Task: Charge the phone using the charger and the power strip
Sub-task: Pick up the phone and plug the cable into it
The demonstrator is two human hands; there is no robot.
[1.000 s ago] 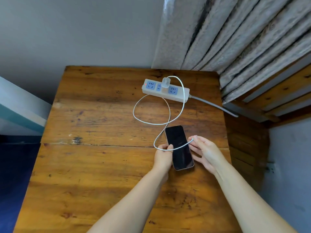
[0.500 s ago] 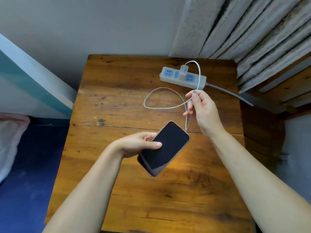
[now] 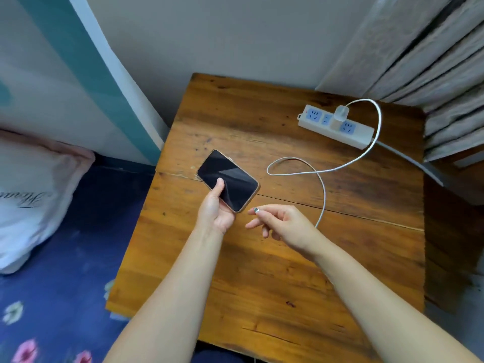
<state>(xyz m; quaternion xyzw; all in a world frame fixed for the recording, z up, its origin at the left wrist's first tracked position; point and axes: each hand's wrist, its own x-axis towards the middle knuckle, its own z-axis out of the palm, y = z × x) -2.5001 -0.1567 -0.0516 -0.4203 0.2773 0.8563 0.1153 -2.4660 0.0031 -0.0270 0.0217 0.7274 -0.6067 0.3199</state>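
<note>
My left hand (image 3: 216,208) grips a dark-screened phone (image 3: 227,179) with a gold rim, held slanted above the wooden table (image 3: 262,284), thumb on the glass. My right hand (image 3: 285,225) pinches the free plug end (image 3: 256,210) of the white cable (image 3: 323,189), a short gap from the phone's lower edge. The cable loops back to a white charger (image 3: 340,116) seated in the white power strip (image 3: 336,127) at the table's far right.
Grey curtains (image 3: 419,61) hang behind the strip, and its grey cord (image 3: 408,161) runs off the right edge. A bed with blue floral sheet (image 3: 65,258) and a pale pillow (image 3: 28,195) lies left of the table. A wall stands behind.
The phone has gone leftward and turned in my left hand. My right hand slid down the cable from near the strip to its plug end, now close to the phone.
</note>
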